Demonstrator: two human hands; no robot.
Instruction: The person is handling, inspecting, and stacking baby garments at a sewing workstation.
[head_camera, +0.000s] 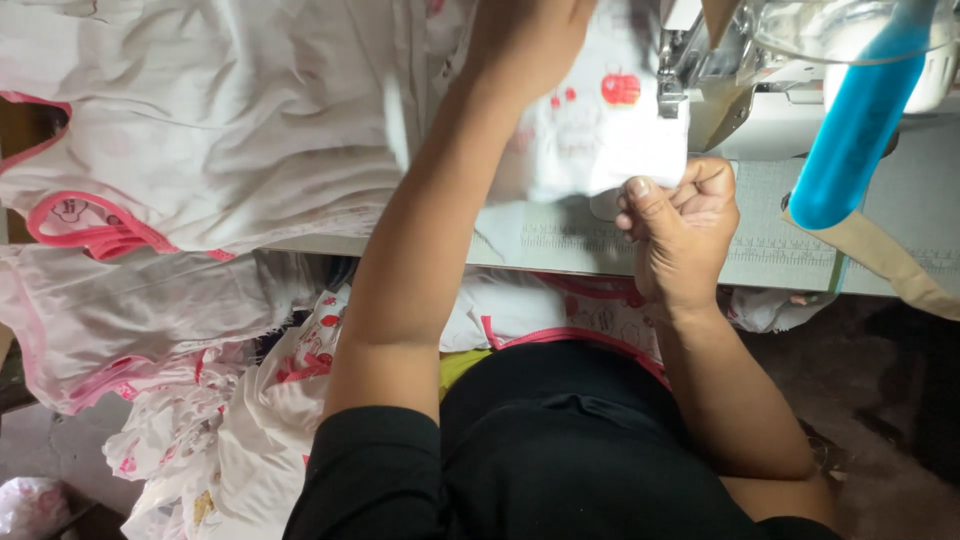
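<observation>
Black-clad lap below, right hand (680, 215) pinching white printed cloth (590, 130) beside sewing machine (760, 100), left hand (525, 35) flat atop it.

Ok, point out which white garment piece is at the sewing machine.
The small white piece with red prints, pinched by the right hand beside the sewing machine; the pink-trimmed garments lie left.

Two hands are counted: the left hand (525, 40) and the right hand (680, 225). One sewing machine (760, 90) is seen on one worktop (900, 220). One blue tube (855, 125) is counted, and one tan strap (890, 262). One white printed piece (600, 130) is held at the machine. One heap of white and pink garments (200, 130) is seen; its pieces cannot be counted apart.
</observation>
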